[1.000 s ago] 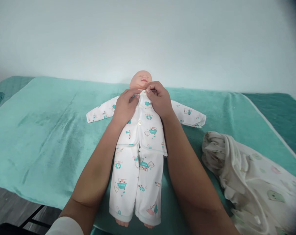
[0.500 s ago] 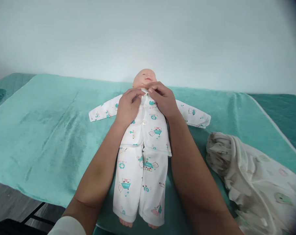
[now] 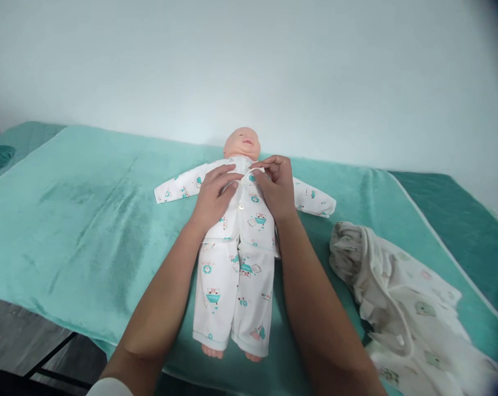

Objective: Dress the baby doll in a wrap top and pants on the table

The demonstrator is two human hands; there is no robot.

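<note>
A teal blanket [image 3: 88, 220] bears a doll [image 3: 241, 144] on its back in a printed top [image 3: 251, 219], left hand [image 3: 214, 195] flat on the chest, fingers loosely spread, right hand [image 3: 276, 187] pinching the top's front edge near the neck.

Plush matt towel [image 3: 88, 220], printed cotton pyjamas [image 3: 232, 275]

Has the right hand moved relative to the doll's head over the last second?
Yes, slightly: the right hand has slid down the shirt, away from the doll's head; the collar it covered now shows.
</note>
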